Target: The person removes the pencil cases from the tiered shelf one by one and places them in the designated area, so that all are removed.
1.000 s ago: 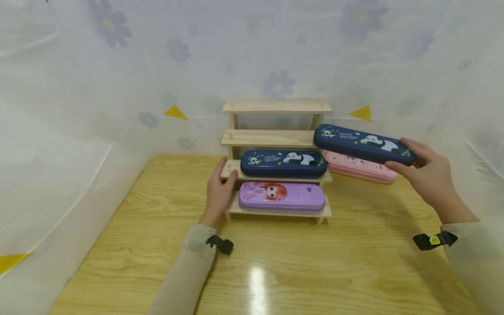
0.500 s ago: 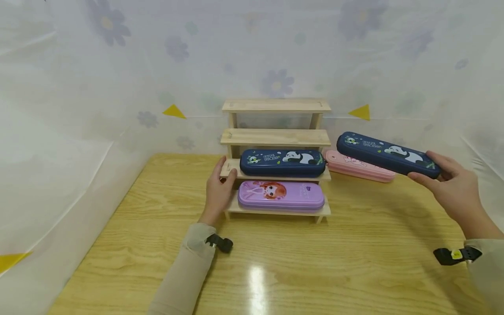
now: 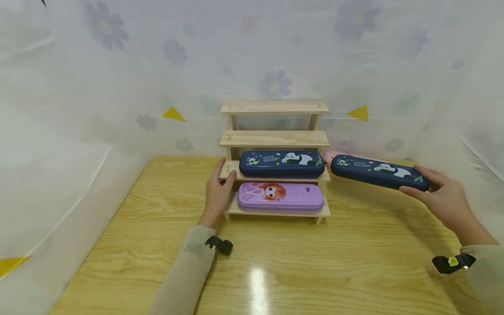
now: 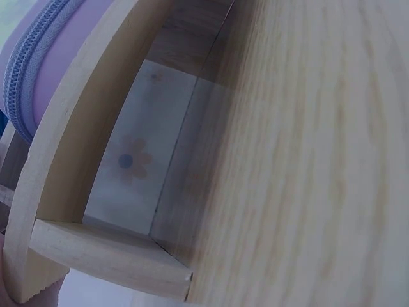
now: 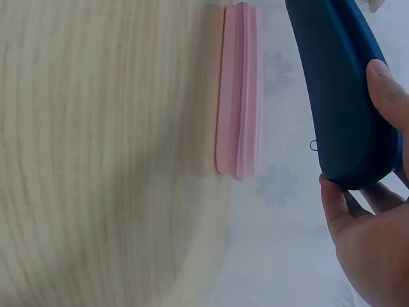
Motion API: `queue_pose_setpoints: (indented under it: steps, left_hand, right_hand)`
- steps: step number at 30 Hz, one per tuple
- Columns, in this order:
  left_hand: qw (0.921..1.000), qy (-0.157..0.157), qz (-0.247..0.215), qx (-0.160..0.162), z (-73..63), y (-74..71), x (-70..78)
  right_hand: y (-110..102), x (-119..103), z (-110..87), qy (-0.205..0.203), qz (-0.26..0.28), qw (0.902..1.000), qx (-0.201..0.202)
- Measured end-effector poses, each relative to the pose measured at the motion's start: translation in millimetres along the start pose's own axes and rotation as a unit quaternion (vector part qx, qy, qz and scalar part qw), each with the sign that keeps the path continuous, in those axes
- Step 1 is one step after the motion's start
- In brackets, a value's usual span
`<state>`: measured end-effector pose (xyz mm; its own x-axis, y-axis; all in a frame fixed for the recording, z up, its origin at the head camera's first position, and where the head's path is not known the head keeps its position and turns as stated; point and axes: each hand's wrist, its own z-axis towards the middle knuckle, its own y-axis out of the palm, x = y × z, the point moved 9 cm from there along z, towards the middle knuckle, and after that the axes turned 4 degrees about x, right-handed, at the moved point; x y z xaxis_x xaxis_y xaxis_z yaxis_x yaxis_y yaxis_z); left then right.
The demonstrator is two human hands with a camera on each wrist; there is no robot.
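A wooden stepped stand (image 3: 274, 138) rises in several tiers in the head view. My left hand (image 3: 218, 192) holds the left end of its second step from the bottom. A navy panda pencil case (image 3: 281, 164) lies on that step, and a purple pencil case (image 3: 280, 196) with a girl print is on the lowest one. To the right, my right hand (image 3: 445, 199) grips the right end of another navy panda pencil case (image 3: 379, 172), raised above the table. Behind it lies a mostly hidden pink pencil case (image 3: 332, 155), seen better in the right wrist view.
The stand's upper two steps bear nothing. A wood-grain table (image 3: 295, 258) spreads beneath everything. A white flowered sheet (image 3: 252, 52) encloses the back and sides, with yellow triangles (image 3: 358, 113) on it.
My right hand first carried the navy pencil case rightward away from the stand, then lowered it, covering most of the pink case. My left hand stays on the stand.
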<state>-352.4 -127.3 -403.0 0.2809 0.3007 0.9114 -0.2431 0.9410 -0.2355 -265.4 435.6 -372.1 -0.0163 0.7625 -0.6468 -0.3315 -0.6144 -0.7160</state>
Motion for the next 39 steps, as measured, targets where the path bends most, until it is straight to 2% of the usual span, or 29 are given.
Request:
queue_pose_setpoints:
  steps: [6, 10, 18, 27, 32, 35, 39]
  left_hand:
    - [1.0000, -0.002, -0.002, -0.001, -1.2, 0.1, -2.5]
    - [1.0000, -0.001, -0.006, 0.000, -1.8, 0.6, -4.6]
    - [1.0000, -0.007, -0.003, 0.003, -2.7, 0.7, -6.3]
    - [1.0000, 0.000, -0.002, 0.000, 1.7, 0.4, -3.0]
    - [1.0000, 0.001, -0.002, 0.004, 1.5, -0.2, -2.4]
    - [1.0000, 0.003, -0.005, 0.005, 1.5, -0.4, -1.3]
    - [1.0000, 0.001, -0.010, 0.003, 1.2, -0.1, -2.1]
  right_hand:
    - [13, 3, -0.8, 0.004, 0.008, 0.9990, -0.044]
    - [20, 5, -0.3, 0.008, 0.010, 0.9981, -0.060]
    - [27, 5, 3.5, -0.006, -0.012, 0.9981, -0.061]
    - [36, 4, 11.3, -0.022, -0.022, 0.9973, -0.066]
    - [41, 5, 14.7, -0.027, -0.002, 0.9966, -0.077]
    - [45, 6, 14.2, -0.028, -0.017, 0.9950, -0.095]
    - [50, 7, 12.8, -0.041, -0.064, 0.9908, -0.112]
